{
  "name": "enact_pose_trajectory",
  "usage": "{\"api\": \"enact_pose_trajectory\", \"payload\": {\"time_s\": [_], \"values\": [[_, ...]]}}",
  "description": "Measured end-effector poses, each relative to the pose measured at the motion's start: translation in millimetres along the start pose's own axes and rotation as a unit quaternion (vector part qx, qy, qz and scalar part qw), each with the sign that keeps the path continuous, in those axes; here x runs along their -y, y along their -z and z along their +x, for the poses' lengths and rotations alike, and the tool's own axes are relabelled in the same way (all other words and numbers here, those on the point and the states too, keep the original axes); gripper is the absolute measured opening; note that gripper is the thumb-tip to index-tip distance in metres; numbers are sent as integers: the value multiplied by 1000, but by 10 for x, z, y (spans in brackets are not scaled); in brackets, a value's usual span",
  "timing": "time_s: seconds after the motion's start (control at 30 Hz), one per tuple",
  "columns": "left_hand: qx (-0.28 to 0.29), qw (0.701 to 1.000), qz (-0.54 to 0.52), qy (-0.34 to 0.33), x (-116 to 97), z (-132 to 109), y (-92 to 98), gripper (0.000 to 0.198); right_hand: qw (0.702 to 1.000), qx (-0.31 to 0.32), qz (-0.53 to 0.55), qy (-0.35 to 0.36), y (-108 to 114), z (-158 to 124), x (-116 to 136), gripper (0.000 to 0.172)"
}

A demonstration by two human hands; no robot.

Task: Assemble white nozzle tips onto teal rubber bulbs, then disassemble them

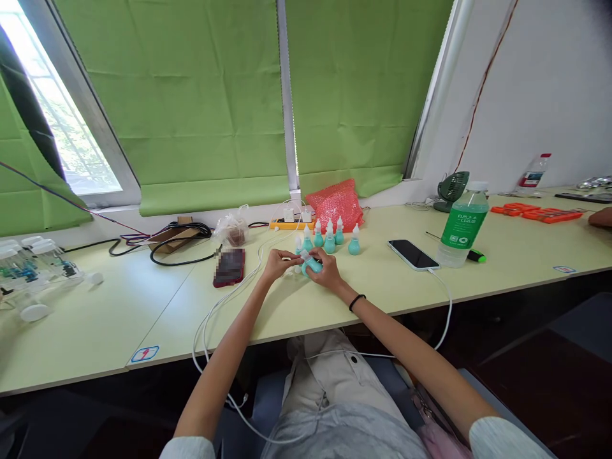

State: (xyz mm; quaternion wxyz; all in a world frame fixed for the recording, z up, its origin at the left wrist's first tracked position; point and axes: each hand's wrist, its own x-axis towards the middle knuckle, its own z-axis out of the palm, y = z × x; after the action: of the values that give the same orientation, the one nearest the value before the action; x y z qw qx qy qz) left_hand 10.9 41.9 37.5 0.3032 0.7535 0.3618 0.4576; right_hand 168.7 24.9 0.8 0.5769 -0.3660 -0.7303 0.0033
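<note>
Above the table, my right hand is closed around a teal squeeze bulb that has a pale, clear tip, like a baby nasal aspirator. The bulb is tilted, with its tip toward the upper left. My left hand is pinched at that tip; its fingers partly hide what they grip. Just beyond my hands stand several more teal nasal aspirators, upright with pale tips. One of them is set apart to the right. Small whitish pieces lie by my left fingers, too small to name.
A dark red phone and white cables lie left. To the right are a charging phone, a green-labelled bottle and a small fan. Red bubble wrap and a power strip sit behind.
</note>
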Motion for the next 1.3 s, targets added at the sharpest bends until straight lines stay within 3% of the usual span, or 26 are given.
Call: {"api": "enact_pose_trajectory", "payload": {"time_s": [0.4,0.7,0.93,1.3], "values": [[13,999,-29,8,-38,-17,10,27,992,-1,103,-75,-14,15,25,16],[-36,999,-25,-24,-1,-12,-101,26,983,-37,135,-120,-45,25,21,16],[-91,993,8,-80,27,-26,-129,24,975,-38,166,-142,-51,39,-5,17],[-110,971,106,-184,67,-39,-166,19,961,-24,213,-176,-18,67,-3,18]]}}
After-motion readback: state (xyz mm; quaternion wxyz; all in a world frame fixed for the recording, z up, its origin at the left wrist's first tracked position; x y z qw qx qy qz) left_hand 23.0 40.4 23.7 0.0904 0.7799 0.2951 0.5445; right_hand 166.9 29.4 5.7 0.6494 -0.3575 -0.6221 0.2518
